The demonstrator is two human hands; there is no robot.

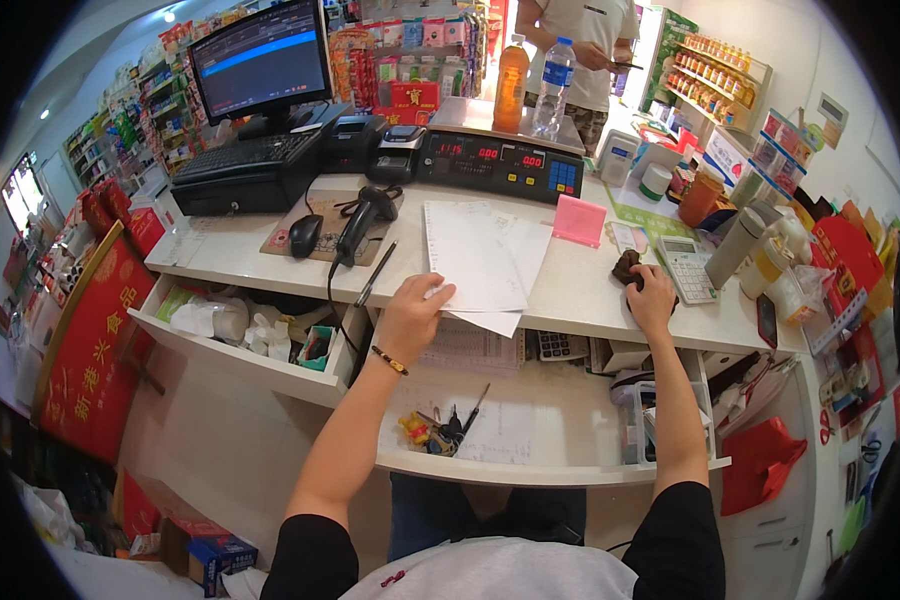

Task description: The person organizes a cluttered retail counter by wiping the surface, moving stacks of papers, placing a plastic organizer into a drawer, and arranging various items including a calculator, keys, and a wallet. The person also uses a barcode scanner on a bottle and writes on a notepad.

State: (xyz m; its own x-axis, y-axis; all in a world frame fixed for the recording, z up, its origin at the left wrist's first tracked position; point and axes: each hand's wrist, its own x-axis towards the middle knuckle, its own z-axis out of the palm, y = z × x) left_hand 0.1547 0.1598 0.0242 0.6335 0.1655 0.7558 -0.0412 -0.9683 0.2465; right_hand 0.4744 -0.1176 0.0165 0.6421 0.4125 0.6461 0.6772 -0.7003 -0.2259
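My left hand (418, 311) pinches the left edge of a few white paper sheets (472, 259) on the white counter (390, 296); the sheets overlap and bear writing. My right hand (651, 298) rests on a crumpled dark brown cloth (628, 268), left of a white calculator (688, 268). Left of the papers lie a pen (376, 274), a black barcode scanner (365, 225) and a black computer mouse (305, 236). A pink plastic stand (579, 222) is beyond the sheets. Below, an open drawer (540, 472) holds keys with a yellow figure (415, 429) and a clear plastic box (634, 424).
A weighing scale (502, 166) with an orange drink bottle (511, 82) and a clear water bottle (555, 86) stands at the back. Beyond it stands a person (585, 52) holding a phone. A second open drawer (232, 349) is at left. A grey flask (735, 247) stands right.
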